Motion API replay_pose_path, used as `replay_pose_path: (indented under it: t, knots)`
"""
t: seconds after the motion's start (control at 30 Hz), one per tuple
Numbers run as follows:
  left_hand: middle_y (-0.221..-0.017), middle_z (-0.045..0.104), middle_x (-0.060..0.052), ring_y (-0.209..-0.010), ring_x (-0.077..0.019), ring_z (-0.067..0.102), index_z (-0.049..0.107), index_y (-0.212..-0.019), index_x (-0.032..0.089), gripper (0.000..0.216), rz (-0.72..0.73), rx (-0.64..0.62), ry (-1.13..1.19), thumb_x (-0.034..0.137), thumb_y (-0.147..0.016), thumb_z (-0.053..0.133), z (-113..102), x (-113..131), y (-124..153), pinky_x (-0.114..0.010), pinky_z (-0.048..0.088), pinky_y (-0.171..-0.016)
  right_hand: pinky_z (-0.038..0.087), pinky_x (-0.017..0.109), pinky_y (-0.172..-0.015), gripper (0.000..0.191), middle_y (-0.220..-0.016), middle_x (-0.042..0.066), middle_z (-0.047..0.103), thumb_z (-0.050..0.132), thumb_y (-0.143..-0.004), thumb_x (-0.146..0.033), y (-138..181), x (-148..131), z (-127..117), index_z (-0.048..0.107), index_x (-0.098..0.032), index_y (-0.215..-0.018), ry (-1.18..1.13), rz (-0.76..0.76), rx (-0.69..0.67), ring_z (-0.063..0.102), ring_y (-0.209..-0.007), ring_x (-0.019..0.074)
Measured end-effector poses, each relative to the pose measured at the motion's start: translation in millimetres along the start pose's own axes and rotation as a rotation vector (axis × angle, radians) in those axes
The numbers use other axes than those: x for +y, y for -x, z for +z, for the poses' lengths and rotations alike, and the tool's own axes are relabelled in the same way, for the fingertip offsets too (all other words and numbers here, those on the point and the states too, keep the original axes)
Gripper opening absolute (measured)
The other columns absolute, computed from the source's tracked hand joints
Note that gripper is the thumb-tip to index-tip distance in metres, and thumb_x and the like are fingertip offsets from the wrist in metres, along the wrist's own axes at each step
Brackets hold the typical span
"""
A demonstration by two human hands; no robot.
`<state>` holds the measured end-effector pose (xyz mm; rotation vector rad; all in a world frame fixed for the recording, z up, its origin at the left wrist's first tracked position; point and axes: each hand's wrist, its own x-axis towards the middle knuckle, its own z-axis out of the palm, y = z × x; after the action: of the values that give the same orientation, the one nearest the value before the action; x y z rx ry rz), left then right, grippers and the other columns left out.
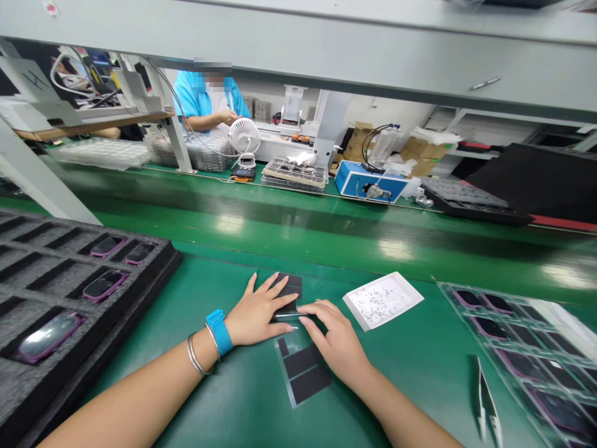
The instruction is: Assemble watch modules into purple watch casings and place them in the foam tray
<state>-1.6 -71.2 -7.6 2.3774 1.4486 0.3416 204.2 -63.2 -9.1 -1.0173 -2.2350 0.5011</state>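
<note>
My left hand [261, 314] lies flat with fingers spread on a small dark rectangular part [290, 287] on the green mat. My right hand [333, 339] is curled beside it, its fingertips pinching a thin clear film strip [286, 315] at the part's near edge. Just below my hands lies a clear sheet with black adhesive rectangles [303, 370]. A blue band and metal bangles are on my left wrist.
A grey foam tray [28, 267] with purple-rimmed devices sits at left. A clear blister tray [527, 348] of similar devices is at right, with tweezers [485, 398] in front of it. A white tray of small bits [382, 298] lies near my right hand. Another person [208, 102] works across the conveyor.
</note>
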Motion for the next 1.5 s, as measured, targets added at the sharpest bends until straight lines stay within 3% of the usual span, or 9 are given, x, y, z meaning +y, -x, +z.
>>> replay_pose_path:
  t: [0.17,0.37,0.63,1.0,1.23,1.5]
  knots:
    - [-0.151,0.025,-0.01,-0.14,-0.0315,0.014,0.043,-0.135,0.03,0.063,-0.024,-0.004,0.042,0.054,-0.078,0.057,-2.3,1.4,-0.5,-0.067,0.003,-0.106,0.043,0.043,-0.095,0.013,-0.09,0.003,0.07,0.049,-0.089,-0.026,-0.2,-1.0,-0.2,0.062,-0.024,-0.091,0.007,0.038,-0.037,0.062,-0.092,0.0214]
    - [-0.145,0.039,-0.01,-0.139,-0.0323,0.02,0.052,-0.125,0.029,0.06,-0.042,0.059,0.159,0.049,-0.071,0.068,-2.3,1.4,-1.8,-0.066,0.001,-0.106,0.04,0.044,-0.097,0.017,-0.087,0.002,0.069,0.045,-0.092,-0.028,-1.6,-3.3,-1.3,0.061,-0.024,-0.088,-0.025,0.077,-0.064,0.062,-0.086,0.0199]
    - [-0.129,0.058,-0.002,-0.132,-0.0263,0.037,0.058,-0.087,0.025,0.023,-0.089,0.16,0.323,0.03,-0.07,0.072,-3.2,5.7,-4.1,-0.061,0.002,-0.108,0.037,0.044,-0.098,0.021,-0.085,0.001,0.068,0.041,-0.093,-0.029,-2.4,-3.4,-1.8,0.059,-0.023,-0.085,-0.032,0.135,-0.084,0.061,-0.085,0.0195]
    - [-0.123,0.062,-0.003,-0.127,-0.0238,0.042,0.061,-0.085,0.024,0.014,-0.019,0.194,0.359,0.036,-0.078,0.064,-3.3,3.0,-5.0,-0.052,0.017,-0.11,0.04,0.04,-0.092,0.023,-0.09,0.001,0.068,0.04,-0.094,-0.03,-2.1,-2.6,-2.7,0.06,-0.024,-0.086,-0.03,0.163,-0.082,0.06,-0.088,0.02]
    - [-0.12,0.063,-0.003,-0.125,-0.0236,0.045,0.063,-0.079,0.022,0.014,-0.024,0.193,0.345,0.036,-0.081,0.06,-3.2,2.6,-5.4,-0.052,0.019,-0.109,0.046,0.038,-0.085,0.024,-0.099,0.006,0.066,0.055,-0.085,-0.032,0.6,-2.0,-0.8,0.058,-0.022,-0.107,-0.065,0.186,-0.026,0.059,-0.094,0.0221]
    - [-0.12,0.063,-0.003,-0.125,-0.0243,0.044,0.064,-0.077,0.023,0.02,-0.024,0.168,0.33,0.041,-0.083,0.057,-4.0,3.6,-4.9,-0.052,0.017,-0.11,0.047,0.036,-0.08,0.012,-0.09,0.004,0.066,0.05,-0.088,-0.028,-1.5,-4.1,-2.8,0.061,-0.022,-0.091,-0.035,0.137,-0.014,0.06,-0.087,0.0211]
